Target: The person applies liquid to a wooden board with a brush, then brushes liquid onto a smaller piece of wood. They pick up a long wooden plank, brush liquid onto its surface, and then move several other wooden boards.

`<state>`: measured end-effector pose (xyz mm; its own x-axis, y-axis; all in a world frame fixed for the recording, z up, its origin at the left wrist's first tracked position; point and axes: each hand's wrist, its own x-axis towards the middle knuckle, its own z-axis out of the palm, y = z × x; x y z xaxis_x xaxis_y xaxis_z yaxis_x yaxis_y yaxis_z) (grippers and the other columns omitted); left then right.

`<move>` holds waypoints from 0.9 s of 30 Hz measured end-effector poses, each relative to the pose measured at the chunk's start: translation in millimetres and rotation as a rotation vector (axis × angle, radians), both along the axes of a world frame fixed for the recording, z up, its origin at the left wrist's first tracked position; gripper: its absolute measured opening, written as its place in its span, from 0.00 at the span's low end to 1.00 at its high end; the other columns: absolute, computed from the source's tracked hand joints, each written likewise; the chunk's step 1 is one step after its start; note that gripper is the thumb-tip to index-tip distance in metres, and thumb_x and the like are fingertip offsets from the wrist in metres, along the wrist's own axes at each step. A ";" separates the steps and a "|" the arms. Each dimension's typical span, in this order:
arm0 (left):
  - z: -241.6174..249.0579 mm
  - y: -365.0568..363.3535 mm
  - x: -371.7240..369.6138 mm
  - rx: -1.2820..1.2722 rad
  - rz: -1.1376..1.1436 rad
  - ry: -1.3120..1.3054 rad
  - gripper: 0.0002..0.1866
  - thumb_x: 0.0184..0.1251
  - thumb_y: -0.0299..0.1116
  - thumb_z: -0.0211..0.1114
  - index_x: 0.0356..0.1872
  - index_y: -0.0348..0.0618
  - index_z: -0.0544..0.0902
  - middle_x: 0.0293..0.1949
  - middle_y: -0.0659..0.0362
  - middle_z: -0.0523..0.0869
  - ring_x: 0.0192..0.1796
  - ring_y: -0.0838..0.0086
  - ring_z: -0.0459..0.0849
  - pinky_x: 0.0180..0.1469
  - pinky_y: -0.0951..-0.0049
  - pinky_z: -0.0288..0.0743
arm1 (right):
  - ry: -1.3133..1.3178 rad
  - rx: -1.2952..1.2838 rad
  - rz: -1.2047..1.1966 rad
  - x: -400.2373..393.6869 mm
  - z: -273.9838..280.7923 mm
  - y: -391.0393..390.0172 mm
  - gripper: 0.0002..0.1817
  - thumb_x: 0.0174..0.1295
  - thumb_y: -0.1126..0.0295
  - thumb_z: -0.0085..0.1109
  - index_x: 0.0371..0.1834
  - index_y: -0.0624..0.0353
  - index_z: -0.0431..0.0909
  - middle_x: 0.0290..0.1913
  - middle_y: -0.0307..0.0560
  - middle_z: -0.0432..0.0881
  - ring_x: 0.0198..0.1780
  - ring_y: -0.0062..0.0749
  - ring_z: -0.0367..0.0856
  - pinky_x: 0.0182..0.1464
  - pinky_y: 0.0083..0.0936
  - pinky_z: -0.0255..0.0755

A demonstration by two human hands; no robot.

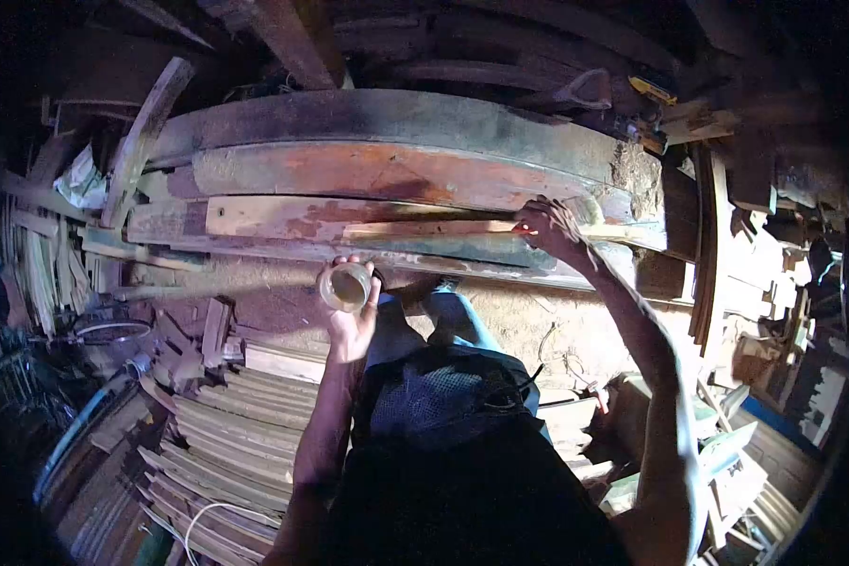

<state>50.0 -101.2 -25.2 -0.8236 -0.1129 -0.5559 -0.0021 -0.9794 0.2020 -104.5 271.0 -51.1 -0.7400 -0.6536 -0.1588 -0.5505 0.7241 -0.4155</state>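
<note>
Two hands are working: your left hand [351, 319] is gripping a small jar [345, 286] upright so nothing spills, while your right hand [549, 226] is closing on a thin wooden strip [424, 228], pressing it flat against the plank stack [387, 174].

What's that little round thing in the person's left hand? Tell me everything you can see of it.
The small round container looks like a clear glass or plastic cup, its open mouth turned toward the camera, with a yellowish-brown content or tint inside. The left hand grips it from below and the sides, fingers wrapped around its rim. It is held up in front of the stacked weathered planks, apart from them. Finer detail is too blurred to tell.
</note>
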 end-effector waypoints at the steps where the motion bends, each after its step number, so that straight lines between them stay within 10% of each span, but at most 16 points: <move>1: 2.1 -0.9 0.0 0.052 0.024 -0.018 0.13 0.68 0.40 0.60 0.45 0.43 0.80 0.46 0.56 0.83 0.51 0.58 0.82 0.45 0.60 0.84 | -0.006 0.001 0.010 2.7 0.0 -1.7 0.14 0.47 0.66 0.70 0.39 0.48 0.83 0.42 0.38 0.80 0.47 0.36 0.76 0.49 0.37 0.71; 17: -7.1 -15.4 1.8 0.054 -0.057 0.062 0.15 0.68 0.43 0.59 0.47 0.43 0.79 0.48 0.55 0.83 0.50 0.56 0.83 0.46 0.59 0.85 | 0.048 0.157 -0.180 8.9 1.3 -9.3 0.23 0.47 0.62 0.70 0.48 0.53 0.78 0.46 0.44 0.77 0.51 0.41 0.76 0.49 0.41 0.75; 27: 1.0 -15.9 -3.4 -0.006 -0.078 -0.024 0.14 0.69 0.43 0.58 0.46 0.45 0.80 0.48 0.58 0.83 0.48 0.60 0.83 0.43 0.64 0.83 | 0.183 -0.287 -0.263 1.5 92.6 -26.7 0.16 0.60 0.70 0.61 0.52 0.57 0.80 0.45 0.51 0.79 0.47 0.46 0.77 0.53 0.37 0.71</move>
